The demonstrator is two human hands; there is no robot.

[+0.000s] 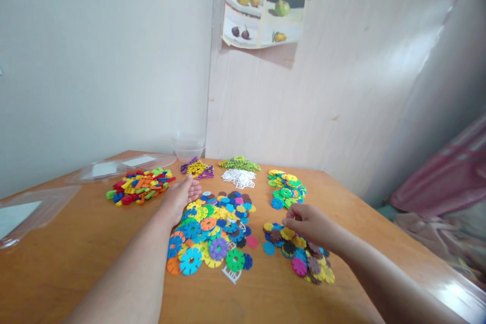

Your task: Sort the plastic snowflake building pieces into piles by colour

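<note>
My left hand [183, 197] rests at the upper left edge of a large mixed pile of coloured notched discs [208, 224], fingers stretched out and nothing seen in it. My right hand [306, 220] is over the top of a smaller disc pile [298, 253], its fingers curled together; what they hold, if anything, is hidden. Behind that hand lies a pile of green, yellow and blue discs [286, 190]. A few white fence-like pieces [232, 274] lie among and in front of the large pile's discs.
Red, yellow and blue pieces [140, 186] lie at left, with purple and yellow ones [196, 168], white ones [239, 177] and green ones [239, 163] at the back. A clear tub [189, 148] stands by the wall. Clear lids [53, 205] lie on the wooden table [110, 243].
</note>
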